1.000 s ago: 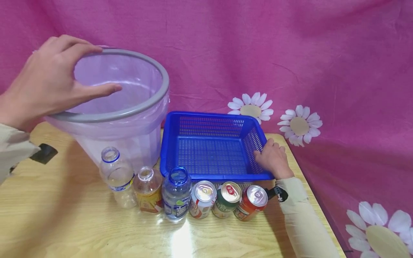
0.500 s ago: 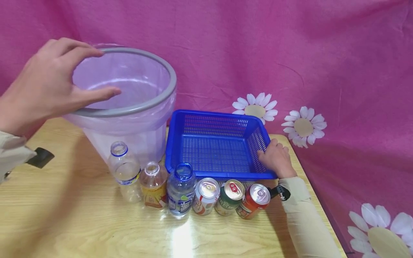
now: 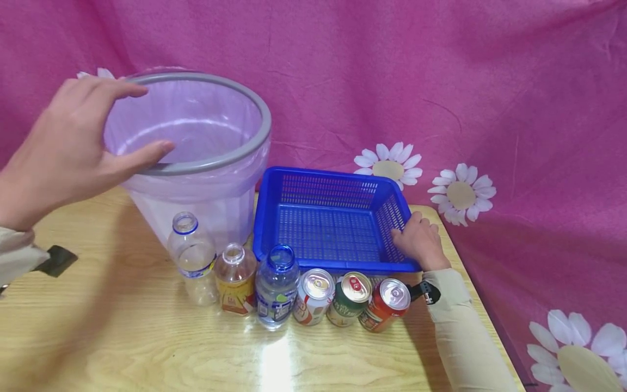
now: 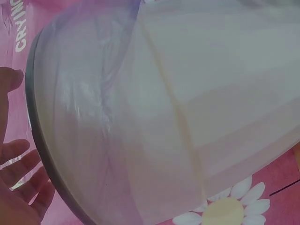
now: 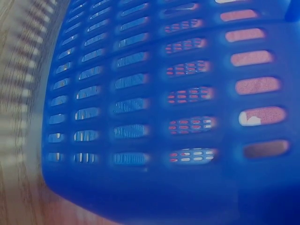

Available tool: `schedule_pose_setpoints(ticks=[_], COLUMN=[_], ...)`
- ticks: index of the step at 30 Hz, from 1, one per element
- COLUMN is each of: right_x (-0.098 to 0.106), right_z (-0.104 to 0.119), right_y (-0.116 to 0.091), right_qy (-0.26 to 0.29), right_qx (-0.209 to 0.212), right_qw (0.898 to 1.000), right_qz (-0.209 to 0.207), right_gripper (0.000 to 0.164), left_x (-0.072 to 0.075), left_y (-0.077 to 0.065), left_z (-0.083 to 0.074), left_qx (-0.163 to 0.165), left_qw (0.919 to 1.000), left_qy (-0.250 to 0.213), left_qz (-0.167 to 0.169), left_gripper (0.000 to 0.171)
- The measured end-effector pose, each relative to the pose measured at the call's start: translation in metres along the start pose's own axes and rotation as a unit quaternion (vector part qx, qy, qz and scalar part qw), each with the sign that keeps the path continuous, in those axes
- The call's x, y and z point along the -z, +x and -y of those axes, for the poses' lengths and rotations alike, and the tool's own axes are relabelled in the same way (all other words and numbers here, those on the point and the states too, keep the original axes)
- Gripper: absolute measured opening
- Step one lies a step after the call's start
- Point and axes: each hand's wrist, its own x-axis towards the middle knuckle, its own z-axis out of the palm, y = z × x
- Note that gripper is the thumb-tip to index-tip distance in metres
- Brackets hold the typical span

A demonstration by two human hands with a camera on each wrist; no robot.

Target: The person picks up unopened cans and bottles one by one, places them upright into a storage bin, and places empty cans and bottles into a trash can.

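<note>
My left hand [image 3: 73, 136] is spread at the left of the tall bin [image 3: 266, 125], thumb and fingers wide apart. In the left wrist view its fingers [image 4: 21, 164] lie just off the bin's grey rim [image 4: 40, 126]. My right hand [image 3: 418, 239] grips the right rim of the blue plastic basket [image 3: 338, 267], thumb on the inner side. The right wrist view is filled by the slotted basket wall [image 5: 154, 192]; the hand is hidden there. Inside the bin hangs a translucent purple bag [image 3: 196, 130].
Before the bin and basket, a row stands on the wooden table [image 3: 161, 348]: a clear bottle [image 3: 196, 267], a yellow-labelled bottle [image 3: 236, 288], a blue-tinted bottle [image 3: 275, 294], a white can [image 3: 313, 305], a green can [image 3: 345, 307] and a red can [image 3: 382, 313]. A pink curtain [image 3: 313, 65] hangs behind.
My left hand has shifted down and left, away from the bin's rim. Everything else sits slightly further right in the head view. My right hand keeps its grip on the basket.
</note>
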Motion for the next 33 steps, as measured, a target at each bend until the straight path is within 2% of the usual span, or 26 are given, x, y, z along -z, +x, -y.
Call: schedule_pose_setpoints(ticks=[8, 14, 23, 33], right_x=[0.0, 0.0, -0.001, -0.002], right_z=[0.0, 0.0, -0.001, -0.005], right_y=[0.0, 0.001, 0.0, 0.0], right_qy=[0.002, 0.0, 0.002, -0.001], right_qx=[0.003, 0.002, 0.008, 0.012], right_qw=[1.0, 1.0, 1.0, 1.0], right_qz=[-0.002, -0.004, -0.013, -0.016], right_gripper=[0.065, 0.065, 0.062, 0.06], left_x=[0.0, -0.004, -0.008, -0.009], left_y=[-0.014, -0.021, -0.027, -0.037], left_z=[-0.006, -0.01, -0.015, -0.025], left_qx=[0.002, -0.018, -0.084, -0.087], left_qw=[0.9999, 0.9994, 0.9961, 0.996], left_qy=[-0.017, -0.027, 0.01, 0.014], left_qz=[-0.002, -0.012, -0.027, -0.015], left_gripper=[0.087, 0.106, 0.1, 0.1])
